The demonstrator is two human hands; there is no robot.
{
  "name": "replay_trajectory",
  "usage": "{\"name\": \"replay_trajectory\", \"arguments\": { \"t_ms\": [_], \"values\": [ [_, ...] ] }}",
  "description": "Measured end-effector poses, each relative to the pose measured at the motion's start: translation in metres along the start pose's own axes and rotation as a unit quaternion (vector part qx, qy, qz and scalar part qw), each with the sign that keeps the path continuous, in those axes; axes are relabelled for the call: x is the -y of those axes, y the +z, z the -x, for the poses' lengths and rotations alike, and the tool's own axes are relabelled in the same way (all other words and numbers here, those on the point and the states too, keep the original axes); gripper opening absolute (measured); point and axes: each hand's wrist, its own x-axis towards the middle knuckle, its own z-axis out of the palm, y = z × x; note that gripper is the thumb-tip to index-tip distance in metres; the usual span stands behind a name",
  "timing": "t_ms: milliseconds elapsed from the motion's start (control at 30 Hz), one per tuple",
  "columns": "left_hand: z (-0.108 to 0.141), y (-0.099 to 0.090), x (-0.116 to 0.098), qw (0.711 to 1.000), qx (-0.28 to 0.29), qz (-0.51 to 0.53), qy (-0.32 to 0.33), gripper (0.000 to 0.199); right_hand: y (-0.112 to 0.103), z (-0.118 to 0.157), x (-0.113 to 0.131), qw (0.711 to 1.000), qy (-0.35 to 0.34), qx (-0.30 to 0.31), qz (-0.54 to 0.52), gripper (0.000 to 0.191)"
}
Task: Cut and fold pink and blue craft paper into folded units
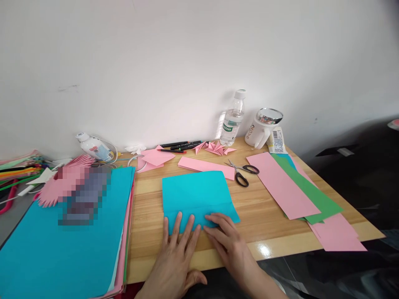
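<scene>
A blue sheet of paper [196, 191] lies on the wooden table before me, with a folded strip along its near edge. My left hand [176, 253] rests flat over the near left part, fingers spread and fingertips on the paper. At the near right part, my right hand [229, 236] has its fingers curled together, gripping the near edge of the paper. The fingers hide part of the fold. Beyond the sheet are a folded pink paper strip [202, 165] and black-handled scissors [242, 172] with blades slightly apart.
A stack of coloured paper [102, 245] with a pink pleated fan [62, 182] fills the left. Pink and green strips [283, 182] lie right. Along the wall stand a water bottle [232, 122], a white mug [260, 131], markers [183, 145] and pink folded pieces [215, 148].
</scene>
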Motion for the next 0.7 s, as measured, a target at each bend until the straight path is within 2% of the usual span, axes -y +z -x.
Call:
{"name": "replay_trajectory", "arguments": {
  "t_ms": [100,233,333,467,700],
  "values": [
    [0.0,0.001,0.0,1.0,-0.003,-0.001,0.004,0.087,-0.002,-0.006,-0.003,0.999,0.022,-0.008,-0.045,0.017],
    [0.001,0.004,0.001,1.0,0.0,-0.003,0.007,0.089,0.0,-0.008,-0.001,0.997,0.056,-0.023,-0.047,0.013],
    [0.002,0.006,0.001,1.0,0.008,-0.013,0.012,0.09,0.006,-0.01,0.005,0.996,0.084,-0.029,-0.018,0.015],
    [0.002,0.01,0.001,1.0,0.011,-0.011,0.008,0.093,0.011,-0.014,0.012,0.995,0.09,-0.023,0.032,0.017],
    [0.004,0.017,0.001,1.0,0.002,-0.004,0.011,0.102,0.018,-0.014,0.005,0.989,0.085,-0.032,0.113,0.02]
  ]
}}
